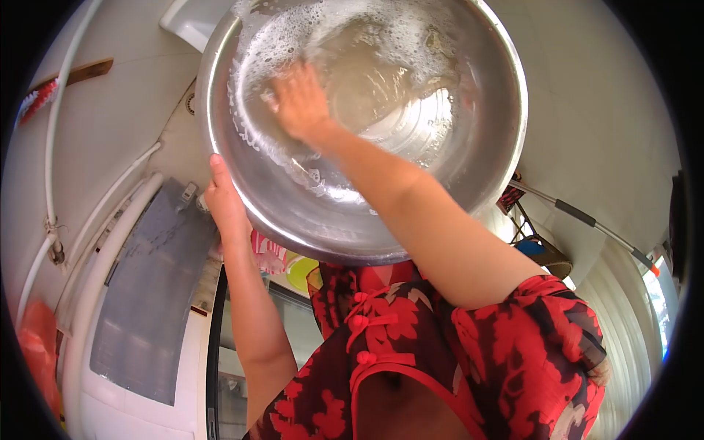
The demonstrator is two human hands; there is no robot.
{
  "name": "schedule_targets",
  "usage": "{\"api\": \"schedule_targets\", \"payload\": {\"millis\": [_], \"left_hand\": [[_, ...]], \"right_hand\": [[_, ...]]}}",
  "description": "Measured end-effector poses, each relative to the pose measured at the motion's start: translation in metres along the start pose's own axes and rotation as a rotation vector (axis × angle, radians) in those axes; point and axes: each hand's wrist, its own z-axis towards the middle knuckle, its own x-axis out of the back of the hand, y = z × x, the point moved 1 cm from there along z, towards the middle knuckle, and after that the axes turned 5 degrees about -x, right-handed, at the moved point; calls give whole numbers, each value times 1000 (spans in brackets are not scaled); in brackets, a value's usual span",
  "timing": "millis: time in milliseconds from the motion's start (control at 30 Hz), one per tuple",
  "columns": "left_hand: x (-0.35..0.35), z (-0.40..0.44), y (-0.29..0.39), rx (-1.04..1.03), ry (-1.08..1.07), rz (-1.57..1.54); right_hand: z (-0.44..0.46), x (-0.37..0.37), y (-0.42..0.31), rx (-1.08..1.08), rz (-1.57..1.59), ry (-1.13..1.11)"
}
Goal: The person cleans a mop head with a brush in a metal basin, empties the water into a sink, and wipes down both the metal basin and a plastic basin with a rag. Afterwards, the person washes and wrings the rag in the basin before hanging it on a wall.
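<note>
A large stainless steel basin [488,139] fills the upper middle of the head view, tilted so that its inside shows. Shallow cloudy water with white suds [286,44] lies in it. My left hand [224,194] grips the basin's rim on the left side, thumb over the edge; its other fingers are hidden behind the wall. Inside the basin, my right hand [301,101] is spread flat against the wet left part, at the edge of the foam. Its fingers are slightly blurred, and no object shows in them.
White pipes [57,110] run along the wall at left, near a grey panel [158,293]. A lime-green round item [301,272] shows below the basin. On the right is a metal pole [576,213]. An orange-red bag [38,352] is at lower left.
</note>
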Motion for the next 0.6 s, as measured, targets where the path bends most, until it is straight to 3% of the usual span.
{"api": "schedule_targets", "payload": {"millis": [167,233,300,400,467,500,533,600], "left_hand": [[-6,-3,3,-9,14,-26],[-7,-7,14,27,-4,-21],[-6,-8,20,48,-30,-42],[-9,-9,19,53,-65,-80],[-8,-10,17,43,-82,-100],[-8,-8,12,40,-76,-94],[-7,-6,8,37,-71,-88],[-10,-7,14,72,-83,-118]], "right_hand": [[-114,-18,-37,184,594,-18],[-160,-7,-20,221,755,-294],[-198,5,19,317,725,-528],[-236,30,105,379,496,-920],[-230,79,165,225,199,-1176],[-221,98,194,44,71,-1165],[-214,94,224,-66,-63,-1018],[-176,95,266,281,-707,-689]]}}
